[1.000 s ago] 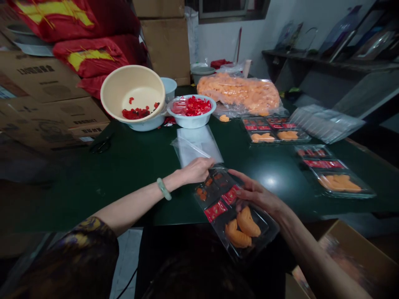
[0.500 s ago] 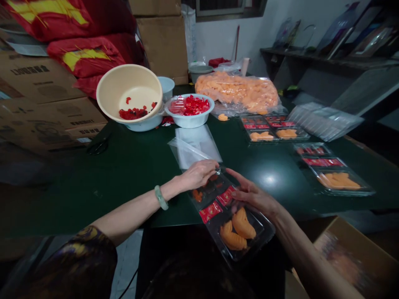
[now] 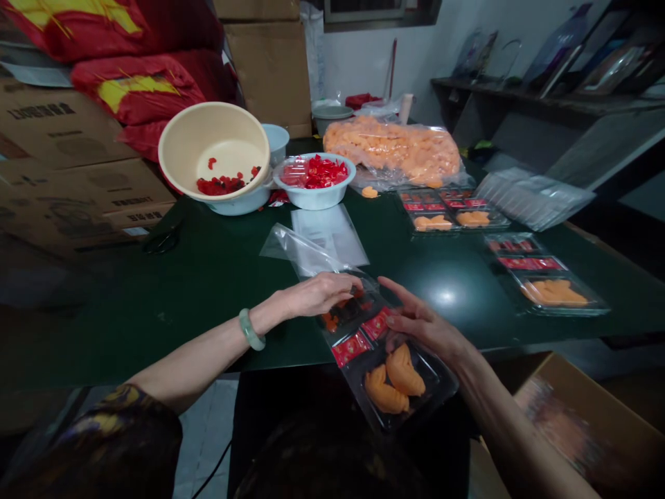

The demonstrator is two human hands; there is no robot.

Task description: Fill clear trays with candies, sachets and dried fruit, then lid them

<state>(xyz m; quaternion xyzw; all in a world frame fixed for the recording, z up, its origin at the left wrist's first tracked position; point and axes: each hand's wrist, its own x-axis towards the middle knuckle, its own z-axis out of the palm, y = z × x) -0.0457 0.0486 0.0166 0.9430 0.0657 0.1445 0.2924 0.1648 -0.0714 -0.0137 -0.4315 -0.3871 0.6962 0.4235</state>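
Note:
A clear plastic tray (image 3: 358, 396) tilts over the table's front edge, holding two orange shell-shaped pieces (image 3: 395, 380), red packets (image 3: 352, 348) and small dark-red bits in its far compartments. Clear plastic film (image 3: 296, 244) lies about the tray's far end; whether it encloses the whole tray is hard to tell. My left hand (image 3: 325, 292), with a green bangle at the wrist, is closed at that far end, its fingertips pinching the film. My right hand (image 3: 423, 324) grips the tray's right side, thumb on top near a red packet and index finger stretched along the edge.
Flat clear bags (image 3: 330, 232) lie ahead on the green table (image 3: 218, 277). Beyond stand a cream basin (image 3: 213, 125), a bowl of red packets (image 3: 316, 197) and a bag of orange pieces (image 3: 395, 149). Filled trays (image 3: 551, 291) sit right, near stacked clear trays (image 3: 535, 197). An open carton (image 3: 603, 402) stands lower right.
My left hand has shifted slightly left and down along the tray's far end. The loose film there spreads further left. My right hand keeps its grip on the tray.

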